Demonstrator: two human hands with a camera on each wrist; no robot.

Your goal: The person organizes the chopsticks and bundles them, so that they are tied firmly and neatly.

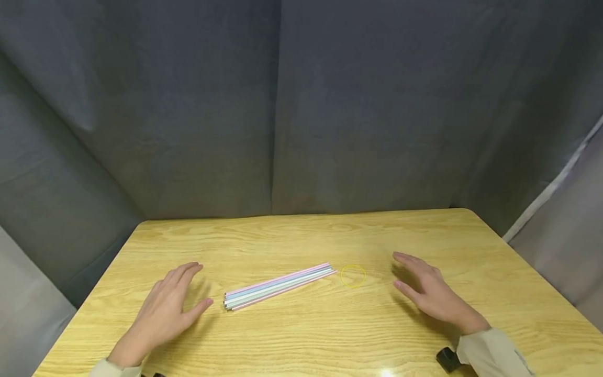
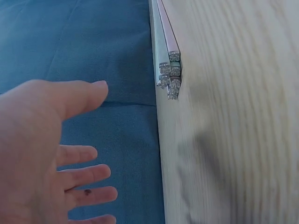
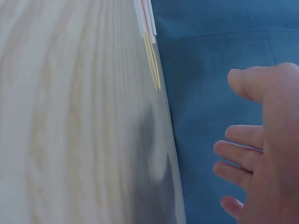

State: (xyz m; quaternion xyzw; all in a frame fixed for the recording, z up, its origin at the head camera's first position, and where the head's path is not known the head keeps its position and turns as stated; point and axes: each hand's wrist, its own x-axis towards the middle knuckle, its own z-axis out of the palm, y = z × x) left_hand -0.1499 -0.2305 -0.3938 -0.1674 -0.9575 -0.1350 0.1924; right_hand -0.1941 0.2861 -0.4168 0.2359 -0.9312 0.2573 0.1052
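Note:
A bundle of slim pastel sticks (image 1: 280,285), pink, blue, white and pale green, lies slantwise on the table. The left wrist view shows rough, silvery ends on the sticks (image 2: 169,74). Just off their right tip is a thin yellow rubber band (image 1: 354,287), lying flat as a loop; the right wrist view has the band (image 3: 152,63) edge-on. My left hand (image 1: 165,306) hovers left of the bundle, thumb apart from the fingers, touching nothing. To the right of the band my right hand (image 1: 431,290) is also held above the table with fingers extended and nothing in it.
The wooden table (image 1: 301,340) has rounded far corners. Dark grey curtains (image 1: 367,104) hang behind it and along both sides. A small black object (image 1: 447,359) sits by the right sleeve (image 1: 492,353).

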